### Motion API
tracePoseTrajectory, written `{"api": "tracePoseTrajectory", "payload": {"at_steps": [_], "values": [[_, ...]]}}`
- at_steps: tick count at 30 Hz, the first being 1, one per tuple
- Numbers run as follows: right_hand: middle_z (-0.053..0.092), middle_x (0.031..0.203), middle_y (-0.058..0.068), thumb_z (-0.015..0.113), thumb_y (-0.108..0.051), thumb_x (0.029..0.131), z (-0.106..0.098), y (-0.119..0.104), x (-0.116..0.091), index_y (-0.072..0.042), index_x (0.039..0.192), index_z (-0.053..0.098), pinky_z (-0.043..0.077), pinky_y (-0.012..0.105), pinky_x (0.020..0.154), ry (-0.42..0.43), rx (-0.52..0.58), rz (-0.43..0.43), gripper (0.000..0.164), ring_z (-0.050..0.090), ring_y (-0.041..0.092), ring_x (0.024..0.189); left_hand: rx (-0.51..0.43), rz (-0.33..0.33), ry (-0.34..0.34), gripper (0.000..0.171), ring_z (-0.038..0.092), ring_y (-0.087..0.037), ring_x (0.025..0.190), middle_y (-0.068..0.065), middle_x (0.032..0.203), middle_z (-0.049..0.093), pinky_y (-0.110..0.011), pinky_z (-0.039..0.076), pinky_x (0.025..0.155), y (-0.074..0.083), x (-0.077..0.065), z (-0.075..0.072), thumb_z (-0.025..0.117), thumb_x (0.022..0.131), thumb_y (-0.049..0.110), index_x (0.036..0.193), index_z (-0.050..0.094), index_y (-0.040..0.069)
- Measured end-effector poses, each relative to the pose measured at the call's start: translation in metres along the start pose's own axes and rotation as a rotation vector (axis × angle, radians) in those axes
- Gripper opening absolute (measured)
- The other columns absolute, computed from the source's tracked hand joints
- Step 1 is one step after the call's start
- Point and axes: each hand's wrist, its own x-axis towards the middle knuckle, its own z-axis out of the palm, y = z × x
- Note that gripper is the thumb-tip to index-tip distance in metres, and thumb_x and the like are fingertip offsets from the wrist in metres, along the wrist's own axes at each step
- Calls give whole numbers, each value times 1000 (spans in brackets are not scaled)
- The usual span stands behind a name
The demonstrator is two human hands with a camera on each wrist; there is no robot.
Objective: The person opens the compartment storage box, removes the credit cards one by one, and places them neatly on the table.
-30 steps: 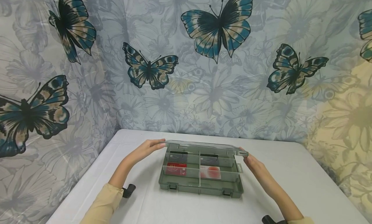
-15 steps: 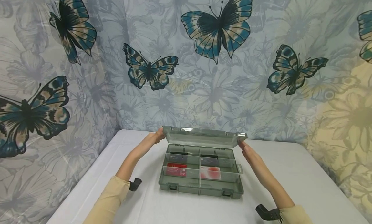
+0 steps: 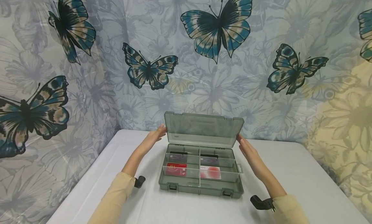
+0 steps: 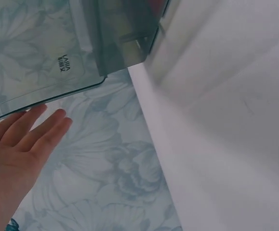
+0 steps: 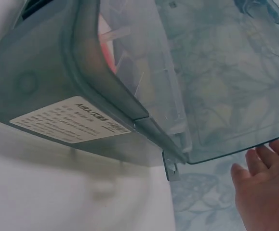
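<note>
A green translucent plastic storage box (image 3: 200,191) sits on the table with its lid (image 3: 203,125) raised steeply at the back. My left hand (image 3: 150,141) is at the lid's left side; in the left wrist view its straight fingertips meet the lid's edge. On the other side, my right hand (image 3: 252,154) has extended fingers at the lid's right edge, also seen in the right wrist view. Clear dividers split the box into compartments. Inside lie a red packet (image 3: 176,169), a white packet with a red circle (image 3: 210,173) and two dark packets (image 3: 178,157) behind them.
The box stands on a white-covered table (image 3: 142,208). Behind it hangs a patterned cloth backdrop (image 3: 186,98) with butterflies. Two latches (image 3: 172,187) sit on the box front, and a white label (image 5: 67,120) is on its right side.
The lid has swung up and back from low over the box to nearly upright. Both hands have moved with its sides, while the box base and packets stayed in place.
</note>
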Motion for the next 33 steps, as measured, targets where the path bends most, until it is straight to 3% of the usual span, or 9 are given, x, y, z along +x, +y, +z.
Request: {"api": "tracePoseTrajectory", "payload": {"at_steps": [6, 10, 13, 16, 25, 33], "values": [[5, 165, 15, 20, -39, 108, 0, 2, 8, -7, 157, 0, 24, -4, 110, -5, 16, 32, 62, 3, 33, 153, -21, 5, 69, 65, 42, -40, 138, -26, 149, 42, -51, 41, 116, -12, 12, 1, 39, 104, 46, 145, 39, -5], [3, 165, 15, 19, -41, 108, 0, 2, 12, -7, 157, -2, 16, 22, 126, -8, 34, 57, 63, 2, 32, 153, -97, 19, 108, 54, 46, -39, 135, -25, 148, 44, -49, 46, 112, -19, 19, 2, 49, 103, 31, 143, 44, -5], [3, 165, 15, 19, -42, 108, 1, 3, 14, -4, 157, -1, 8, 44, 127, -8, 35, 66, 65, 1, 32, 153, -160, 38, 139, 47, 51, -41, 130, -27, 142, 49, -47, 50, 107, -24, 24, 3, 53, 102, 22, 140, 47, -5], [3, 165, 16, 20, -42, 108, 2, 3, 16, -3, 156, -1, 5, 53, 126, -10, 34, 67, 65, 1, 33, 153, -202, 60, 178, 42, 56, -42, 123, -30, 134, 55, -45, 54, 103, -30, 29, 4, 55, 100, 17, 135, 52, -6], [2, 165, 17, 19, -41, 108, 1, 3, 20, -1, 156, 0, 3, 55, 126, -11, 55, 76, 65, 0, 32, 153, -229, 87, 237, 38, 66, -39, 110, -30, 126, 61, -48, 59, 93, -38, 41, 6, 61, 97, 17, 127, 59, -6], [4, 164, 19, 20, -41, 108, -1, 6, 23, 0, 156, 1, 4, 55, 125, -11, 32, 76, 66, 2, 34, 152, -260, 60, 241, 36, 62, -46, 112, -33, 127, 59, -55, 57, 93, -36, 47, 8, 60, 97, 12, 127, 58, -9]]}}
